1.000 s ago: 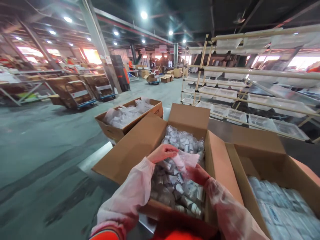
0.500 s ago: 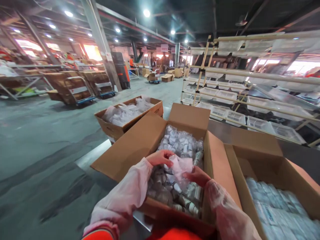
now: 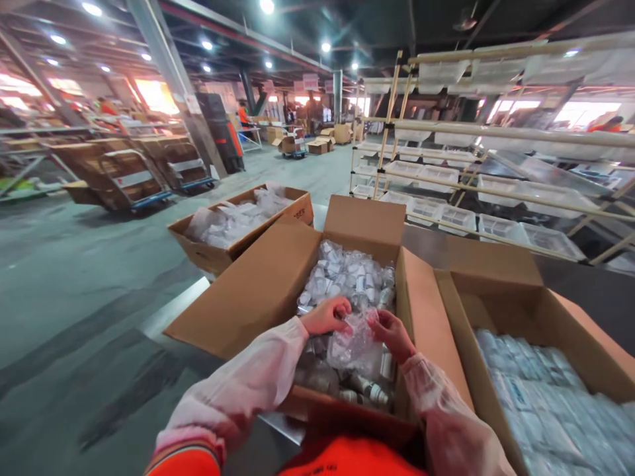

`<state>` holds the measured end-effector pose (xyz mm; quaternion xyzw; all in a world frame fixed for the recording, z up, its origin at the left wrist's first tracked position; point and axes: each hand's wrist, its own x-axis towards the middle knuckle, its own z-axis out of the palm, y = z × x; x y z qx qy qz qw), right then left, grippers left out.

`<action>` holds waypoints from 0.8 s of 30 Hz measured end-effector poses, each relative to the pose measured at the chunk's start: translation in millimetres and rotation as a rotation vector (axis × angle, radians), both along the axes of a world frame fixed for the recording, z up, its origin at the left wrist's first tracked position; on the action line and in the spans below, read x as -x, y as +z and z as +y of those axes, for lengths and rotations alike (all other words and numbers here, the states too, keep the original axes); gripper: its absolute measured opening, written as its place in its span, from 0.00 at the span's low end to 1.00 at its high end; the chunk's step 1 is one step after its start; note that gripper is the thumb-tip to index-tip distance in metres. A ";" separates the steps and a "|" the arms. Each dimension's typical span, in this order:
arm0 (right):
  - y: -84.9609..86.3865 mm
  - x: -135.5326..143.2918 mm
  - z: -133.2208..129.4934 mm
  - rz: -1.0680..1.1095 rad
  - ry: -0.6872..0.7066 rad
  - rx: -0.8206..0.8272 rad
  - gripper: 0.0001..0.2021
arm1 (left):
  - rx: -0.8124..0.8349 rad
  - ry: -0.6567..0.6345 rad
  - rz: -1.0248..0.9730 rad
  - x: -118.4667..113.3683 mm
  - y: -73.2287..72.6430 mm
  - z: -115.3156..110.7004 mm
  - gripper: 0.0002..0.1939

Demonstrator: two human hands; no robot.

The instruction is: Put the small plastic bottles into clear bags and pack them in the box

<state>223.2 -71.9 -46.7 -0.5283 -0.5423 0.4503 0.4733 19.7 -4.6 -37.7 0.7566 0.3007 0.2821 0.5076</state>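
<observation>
A clear plastic bag (image 3: 354,345) hangs between my two hands over an open cardboard box (image 3: 248,291). My left hand (image 3: 327,316) pinches the bag's upper left edge. Its upper right edge is gripped by the fingers of my right hand (image 3: 393,332). Whether anything is inside the bag I cannot tell. Beneath and behind it the box holds several white bottles (image 3: 361,276) in clear wrapping. More bottles (image 3: 370,390) with pale caps lie at the box's near end, partly hidden by the bag.
Another open box (image 3: 501,291) at right holds rows of wrapped items (image 3: 540,403). A carton of clear plastic bags (image 3: 238,221) stands at back left. Beyond are a rack with white bins (image 3: 421,175) and loaded trolleys (image 3: 143,168). People are in the far background.
Both hands have shifted on the bag and now hold its top edge, with the bag hanging lower and opened out. The head view has turned slightly.
</observation>
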 end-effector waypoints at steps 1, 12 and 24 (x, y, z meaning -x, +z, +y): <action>-1.4 0.4 -0.5 -0.019 -0.001 0.012 0.27 | -0.042 -0.032 0.033 0.0 -0.8 -1.0 0.19; -27.8 -3.4 -6.4 -0.460 0.073 0.130 0.11 | -0.157 -0.300 0.411 -38.7 -48.1 -20.0 0.09; -22.8 -17.7 -8.1 -0.476 -0.112 0.040 0.08 | -0.272 0.113 0.557 -30.1 6.7 -0.2 0.13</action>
